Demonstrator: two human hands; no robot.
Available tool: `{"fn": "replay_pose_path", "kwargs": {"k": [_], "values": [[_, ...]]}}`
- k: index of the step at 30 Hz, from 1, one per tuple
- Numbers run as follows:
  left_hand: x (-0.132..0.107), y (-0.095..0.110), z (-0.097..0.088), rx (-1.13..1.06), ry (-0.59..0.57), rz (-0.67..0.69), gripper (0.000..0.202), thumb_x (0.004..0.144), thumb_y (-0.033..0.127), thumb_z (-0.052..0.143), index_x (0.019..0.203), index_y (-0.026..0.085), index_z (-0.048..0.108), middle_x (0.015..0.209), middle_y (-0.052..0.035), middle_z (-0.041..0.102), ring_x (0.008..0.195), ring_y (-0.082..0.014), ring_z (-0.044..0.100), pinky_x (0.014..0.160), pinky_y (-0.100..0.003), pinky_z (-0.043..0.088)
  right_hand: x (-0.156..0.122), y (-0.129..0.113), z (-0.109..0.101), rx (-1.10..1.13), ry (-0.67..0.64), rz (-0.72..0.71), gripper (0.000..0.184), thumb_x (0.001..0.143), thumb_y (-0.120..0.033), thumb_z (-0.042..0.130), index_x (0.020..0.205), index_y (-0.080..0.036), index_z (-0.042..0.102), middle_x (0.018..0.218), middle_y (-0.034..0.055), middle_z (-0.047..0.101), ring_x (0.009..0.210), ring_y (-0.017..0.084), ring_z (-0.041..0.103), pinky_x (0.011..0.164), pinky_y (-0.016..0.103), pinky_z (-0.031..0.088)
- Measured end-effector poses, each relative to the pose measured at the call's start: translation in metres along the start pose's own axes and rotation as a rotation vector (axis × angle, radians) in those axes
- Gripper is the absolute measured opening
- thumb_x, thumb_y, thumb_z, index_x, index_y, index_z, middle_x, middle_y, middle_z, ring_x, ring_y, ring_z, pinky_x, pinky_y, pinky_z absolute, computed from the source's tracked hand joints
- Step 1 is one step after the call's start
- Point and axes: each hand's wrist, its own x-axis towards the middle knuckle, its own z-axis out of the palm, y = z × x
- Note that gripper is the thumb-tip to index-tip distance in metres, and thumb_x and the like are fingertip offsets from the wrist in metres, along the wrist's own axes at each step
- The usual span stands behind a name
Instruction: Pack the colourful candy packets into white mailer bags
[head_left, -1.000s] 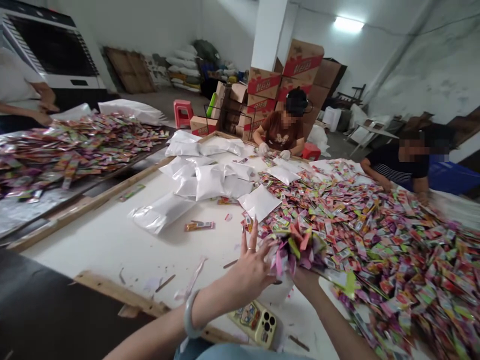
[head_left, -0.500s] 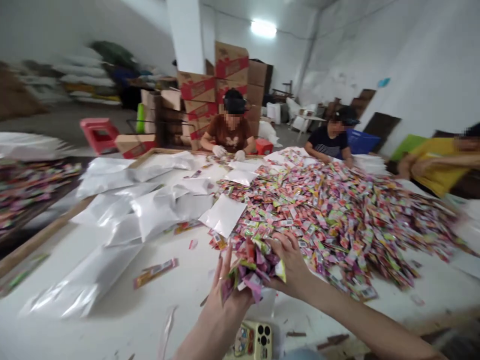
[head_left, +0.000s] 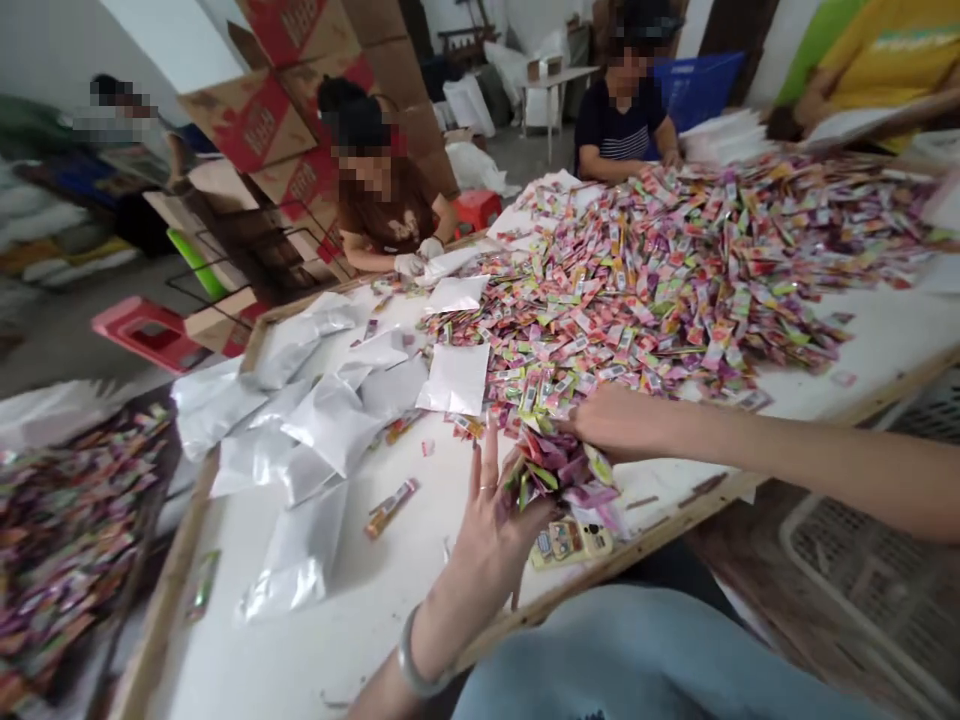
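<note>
My left hand (head_left: pixel 491 520) and my right hand (head_left: pixel 611 420) together clutch a bunch of colourful sachets (head_left: pixel 559 468) just above the white table (head_left: pixel 352 620). The left hand's fingers stick up beside the bunch, a ring on one, and its palm presses against it. The right hand curls over the bunch from the right. Behind it a big heap of sachets (head_left: pixel 660 270) covers the table.
White pouches (head_left: pixel 330 420) lie left of the heap, with a loose sachet (head_left: pixel 390 507) near them. A phone (head_left: pixel 570 542) lies at the table's near edge. Three people sit at the far side. Cardboard boxes (head_left: pixel 262 120) and a red stool (head_left: pixel 142 330) stand behind. A crate (head_left: pixel 862 590) sits on the floor at right.
The view has swung and tilted. My two hands have kept the bunch of sachets between them and drawn it toward the table's near edge, over the phone.
</note>
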Motion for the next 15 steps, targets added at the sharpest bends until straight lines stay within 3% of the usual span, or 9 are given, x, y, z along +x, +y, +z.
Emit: {"fn": "replay_pose_path", "kwargs": {"k": [4, 8, 10, 12, 15], "values": [[-0.003, -0.007, -0.004, 0.020, -0.040, 0.084, 0.009, 0.086, 0.020, 0.080, 0.091, 0.029, 0.081, 0.148, -0.0061, 0.063, 0.164, -0.0399, 0.006, 0.124, -0.071, 0.036, -0.010, -0.007, 0.002, 0.044, 0.015, -0.091, 0.009, 0.077, -0.021, 0.080, 0.081, -0.014, 0.078, 0.089, 0.0119, 0.078, 0.071, 0.020, 0.067, 0.057, 0.028, 0.037], [-0.006, -0.021, -0.007, 0.084, 0.045, 0.006, 0.022, 0.088, 0.018, 0.074, 0.102, 0.033, 0.081, 0.157, -0.0041, 0.057, 0.163, -0.0372, 0.014, 0.122, -0.064, 0.043, -0.015, 0.001, -0.006, 0.202, 0.094, -0.088, 0.017, 0.075, -0.018, 0.084, 0.092, -0.017, 0.079, 0.088, 0.0036, 0.080, 0.068, 0.014, 0.062, 0.063, 0.024, 0.042], [-0.002, -0.031, -0.010, 0.103, 0.086, -0.012, 0.034, 0.087, 0.016, 0.071, 0.111, 0.037, 0.080, 0.162, 0.0004, 0.051, 0.161, -0.0341, 0.023, 0.123, -0.057, 0.045, -0.011, 0.009, -0.018, 0.235, 0.167, -0.054, 0.019, 0.075, -0.026, 0.087, 0.091, -0.020, 0.079, 0.083, -0.0008, 0.079, 0.068, 0.012, 0.061, 0.066, 0.023, 0.043], [0.005, -0.038, -0.012, 0.102, 0.106, 0.030, 0.047, 0.083, 0.017, 0.073, 0.121, 0.045, 0.077, 0.163, 0.0080, 0.048, 0.159, -0.0323, 0.028, 0.126, -0.053, 0.042, -0.009, 0.015, -0.029, 0.230, 0.240, -0.028, 0.025, 0.072, -0.041, 0.090, 0.082, -0.021, 0.079, 0.072, -0.0041, 0.075, 0.065, 0.012, 0.059, 0.065, 0.023, 0.042], [0.015, -0.041, -0.011, 0.056, 0.047, 0.196, 0.065, 0.074, 0.020, 0.078, 0.125, 0.059, 0.070, 0.160, 0.0178, 0.048, 0.160, -0.0330, 0.023, 0.131, -0.060, 0.027, -0.009, 0.015, -0.035, 0.116, 0.231, -0.066, 0.031, 0.071, -0.047, 0.090, 0.066, -0.022, 0.073, 0.061, -0.0045, 0.069, 0.060, 0.011, 0.057, 0.062, 0.024, 0.040]]}}
